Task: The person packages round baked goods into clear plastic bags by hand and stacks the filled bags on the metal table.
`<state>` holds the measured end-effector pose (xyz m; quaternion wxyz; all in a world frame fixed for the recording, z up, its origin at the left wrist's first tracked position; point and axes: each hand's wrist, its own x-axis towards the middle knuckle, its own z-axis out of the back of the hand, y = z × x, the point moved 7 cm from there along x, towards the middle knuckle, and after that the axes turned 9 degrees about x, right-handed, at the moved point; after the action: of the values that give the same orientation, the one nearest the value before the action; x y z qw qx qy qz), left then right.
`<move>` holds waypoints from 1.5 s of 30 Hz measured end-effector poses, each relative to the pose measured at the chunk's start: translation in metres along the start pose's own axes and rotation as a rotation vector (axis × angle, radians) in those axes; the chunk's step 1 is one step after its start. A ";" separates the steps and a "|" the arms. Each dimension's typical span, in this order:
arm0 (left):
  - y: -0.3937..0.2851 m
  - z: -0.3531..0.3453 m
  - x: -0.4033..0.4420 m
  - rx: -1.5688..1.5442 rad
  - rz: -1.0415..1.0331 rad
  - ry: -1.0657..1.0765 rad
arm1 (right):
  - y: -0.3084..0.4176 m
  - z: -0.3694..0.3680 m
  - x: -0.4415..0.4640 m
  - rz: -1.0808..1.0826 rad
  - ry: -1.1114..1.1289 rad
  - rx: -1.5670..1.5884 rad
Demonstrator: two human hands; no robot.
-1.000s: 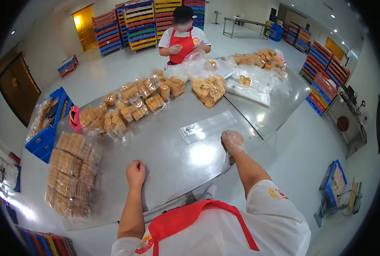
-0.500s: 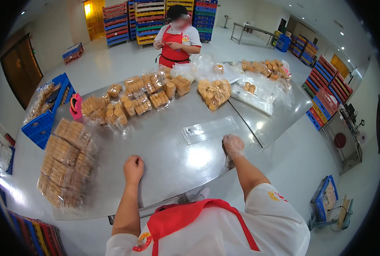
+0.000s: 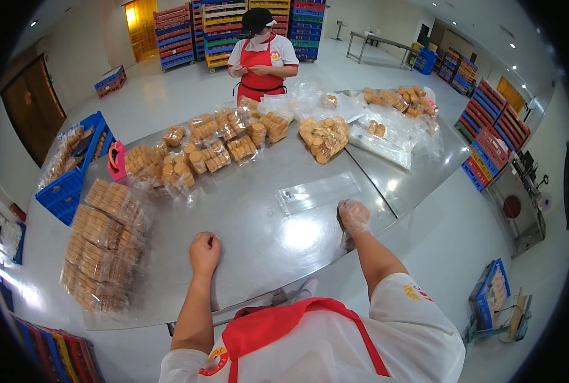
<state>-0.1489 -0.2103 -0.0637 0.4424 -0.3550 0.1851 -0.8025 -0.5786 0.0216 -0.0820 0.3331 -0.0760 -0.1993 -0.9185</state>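
Note:
My left hand (image 3: 204, 253), bare, rests on the steel table (image 3: 252, 210) in a loose fist, with nothing visible in it. My right hand (image 3: 353, 216), in a clear plastic glove, is curled into a fist on the table near its front edge; no held thing shows. Just beyond it lies a flat, clear plastic bag (image 3: 318, 193). To the left of my left hand, packs of round biscuits (image 3: 109, 236) are stacked in clear wrapping. More wrapped biscuit packs (image 3: 217, 154) stand in a row across the table. A larger bag of loose biscuits (image 3: 323, 138) lies farther back.
Across the table stands a co-worker (image 3: 264, 64) in a red apron, hands together. A pile of clear plastic bags (image 3: 386, 150) lies at the right. A pink tape dispenser (image 3: 116, 160) sits near a blue crate (image 3: 67, 191). Stacked crates (image 3: 224, 32) line the back.
The view has shifted slightly. The co-worker's head has tilted farther down. My two hands remain resting in fists on the table.

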 end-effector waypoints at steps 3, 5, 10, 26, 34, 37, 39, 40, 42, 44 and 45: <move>0.001 0.000 0.001 0.007 0.016 0.024 | -0.001 -0.003 0.002 0.012 -0.014 -0.012; 0.005 -0.005 -0.001 0.000 0.053 0.042 | -0.001 0.002 0.000 -0.031 -0.025 0.015; 0.003 -0.004 0.000 0.040 0.006 0.033 | 0.002 0.007 -0.004 -0.054 -0.022 0.013; 0.093 0.058 -0.036 0.230 0.394 -0.380 | -0.039 0.033 0.032 0.179 0.269 -0.034; 0.101 0.122 -0.079 0.828 0.771 -0.335 | -0.125 0.073 0.077 0.121 -0.077 -0.041; 0.098 0.118 -0.071 1.024 0.885 -0.266 | -0.133 0.071 0.092 0.056 -0.097 -0.008; 0.106 0.117 -0.074 1.106 0.931 -0.257 | -0.134 0.066 0.097 0.048 -0.086 -0.004; 0.111 0.115 -0.075 1.125 0.947 -0.265 | -0.136 0.064 0.102 0.038 -0.095 0.000; 0.115 0.118 -0.072 1.147 0.987 -0.253 | -0.136 0.062 0.105 0.016 -0.103 0.014; 0.113 0.115 -0.071 1.144 1.044 -0.200 | -0.137 0.064 0.105 0.003 -0.103 0.024; 0.110 0.116 -0.069 1.134 1.052 -0.187 | -0.138 0.064 0.103 0.004 -0.106 0.026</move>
<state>0.0242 -0.2101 -0.0802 0.8926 -0.0064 -0.1475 -0.4260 -0.7461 0.0848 -0.0388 0.3246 -0.1207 -0.2282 -0.9099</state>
